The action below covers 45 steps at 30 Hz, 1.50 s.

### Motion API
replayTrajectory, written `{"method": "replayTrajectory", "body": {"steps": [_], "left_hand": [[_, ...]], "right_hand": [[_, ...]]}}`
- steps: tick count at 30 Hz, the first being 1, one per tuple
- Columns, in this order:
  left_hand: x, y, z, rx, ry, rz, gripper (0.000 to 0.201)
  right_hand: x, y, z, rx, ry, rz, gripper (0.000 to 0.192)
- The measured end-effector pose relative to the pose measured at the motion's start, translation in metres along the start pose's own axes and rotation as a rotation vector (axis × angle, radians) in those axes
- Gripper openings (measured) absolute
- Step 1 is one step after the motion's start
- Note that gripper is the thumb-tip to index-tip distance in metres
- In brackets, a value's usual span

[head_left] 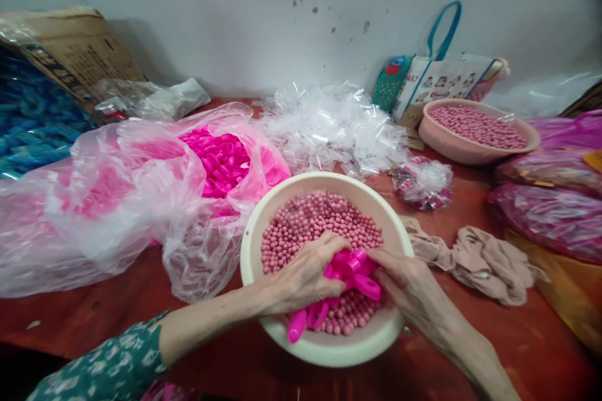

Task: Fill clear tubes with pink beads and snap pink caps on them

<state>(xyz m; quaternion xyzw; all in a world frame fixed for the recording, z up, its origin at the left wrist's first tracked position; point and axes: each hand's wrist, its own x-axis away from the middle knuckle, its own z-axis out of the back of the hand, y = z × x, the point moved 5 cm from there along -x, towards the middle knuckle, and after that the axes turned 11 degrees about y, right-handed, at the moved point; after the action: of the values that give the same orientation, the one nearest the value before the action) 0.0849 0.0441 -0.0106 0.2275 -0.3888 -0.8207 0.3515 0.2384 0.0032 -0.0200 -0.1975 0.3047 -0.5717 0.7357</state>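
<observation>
A cream bowl (329, 351) full of small pink balls (315, 219) sits on the red table in front of me. Both hands are over its near half. My left hand (305, 276) grips a bunch of bright pink plastic pieces (350, 272), some hanging over the rim. My right hand (407, 282) pinches the same bunch from the right side. To the left lies a clear plastic bag (141, 200) holding many more bright pink pieces (221, 160).
A heap of small clear sachets (329, 122) lies behind the bowl. A second pink bowl of balls (475, 131) stands back right beside a printed tote bag (437, 84). A beige cloth (475, 260), pink-wrapped bags (555, 213) and a cardboard box with blue pieces (32, 119) surround the area.
</observation>
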Motion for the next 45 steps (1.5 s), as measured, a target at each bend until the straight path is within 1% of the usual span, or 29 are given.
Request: {"method": "replayTrajectory", "body": {"steps": [4, 7, 9, 13, 16, 19, 21, 24, 26, 27, 28, 29, 32, 34, 35, 36, 37, 38, 39, 41, 42, 43, 45], "left_hand": [[0.001, -0.003, -0.001, 0.010, -0.003, -0.010, 0.035], [0.000, -0.002, 0.000, 0.027, -0.004, 0.001, 0.031], [-0.001, -0.002, 0.003, 0.045, 0.010, 0.025, 0.030], [-0.001, -0.009, 0.009, 0.096, 0.039, 0.117, 0.033], [0.001, -0.015, 0.015, 0.148, 0.064, 0.148, 0.028], [0.003, -0.020, 0.027, 0.185, 0.168, 0.156, 0.029], [0.006, -0.024, 0.036, 0.208, 0.242, 0.210, 0.031], [0.015, -0.030, 0.047, 0.308, 0.287, 0.382, 0.032], [0.023, -0.031, 0.054, 0.409, 0.306, 0.498, 0.033], [0.027, -0.031, 0.060, 0.456, 0.332, 0.534, 0.033], [0.030, -0.030, 0.067, 0.492, 0.376, 0.549, 0.032], [0.033, -0.029, 0.077, 0.520, 0.447, 0.537, 0.030], [0.038, -0.033, 0.118, 0.541, 0.742, 0.435, 0.028], [0.040, -0.046, 0.151, 0.437, 0.927, 0.361, 0.029], [0.040, -0.056, 0.168, 0.319, 0.993, 0.327, 0.032], [0.040, -0.065, 0.184, 0.119, 1.060, 0.301, 0.036], [0.039, -0.075, 0.197, -0.115, 1.082, 0.287, 0.040], [0.037, -0.086, 0.207, -0.214, 1.104, 0.282, 0.042], [0.035, -0.097, 0.213, -0.281, 1.083, 0.275, 0.042], [0.030, -0.106, 0.216, -0.413, 1.039, 0.234, 0.039], [0.028, -0.105, 0.211, -0.464, 1.013, 0.203, 0.036], [0.026, -0.100, 0.203, -0.510, 0.996, 0.166, 0.034], [0.019, -0.080, 0.181, -0.568, 0.963, 0.092, 0.031]], "right_hand": [[0.000, 0.000, -0.001, -0.008, -0.010, -0.015, 0.027], [0.000, 0.000, -0.001, -0.024, -0.022, -0.004, 0.026], [0.000, 0.002, -0.001, -0.026, -0.011, 0.008, 0.027], [-0.001, 0.002, 0.002, -0.015, 0.022, 0.035, 0.034], [-0.001, 0.002, 0.004, -0.003, 0.030, 0.046, 0.036], [0.000, 0.004, 0.005, -0.004, 0.058, 0.049, 0.032], [0.000, 0.007, 0.005, -0.003, 0.070, 0.042, 0.029], [0.001, 0.009, 0.002, -0.007, 0.066, 0.034, 0.028], [0.002, 0.010, -0.001, 0.011, 0.033, 0.022, 0.029], [0.003, 0.009, -0.003, 0.036, 0.009, 0.011, 0.029], [0.003, 0.009, -0.005, 0.067, -0.015, 0.000, 0.030], [0.004, 0.008, -0.007, 0.098, -0.036, -0.007, 0.031], [0.003, 0.003, -0.007, 0.130, -0.048, 0.021, 0.030], [0.000, 0.002, -0.003, 0.114, -0.023, 0.054, 0.028], [-0.003, 0.002, 0.000, 0.107, -0.011, 0.067, 0.027], [-0.005, 0.004, 0.002, 0.104, -0.001, 0.071, 0.026], [-0.008, 0.006, 0.004, 0.104, 0.010, 0.075, 0.024], [-0.010, 0.008, 0.005, 0.109, 0.026, 0.086, 0.023], [-0.013, 0.009, 0.007, 0.118, 0.052, 0.113, 0.022], [-0.016, 0.009, 0.007, 0.157, 0.132, 0.194, 0.024], [-0.017, 0.008, 0.005, 0.180, 0.177, 0.235, 0.026], [-0.017, 0.008, 0.002, 0.199, 0.211, 0.265, 0.028], [-0.019, 0.009, -0.008, 0.217, 0.233, 0.273, 0.030]]}}
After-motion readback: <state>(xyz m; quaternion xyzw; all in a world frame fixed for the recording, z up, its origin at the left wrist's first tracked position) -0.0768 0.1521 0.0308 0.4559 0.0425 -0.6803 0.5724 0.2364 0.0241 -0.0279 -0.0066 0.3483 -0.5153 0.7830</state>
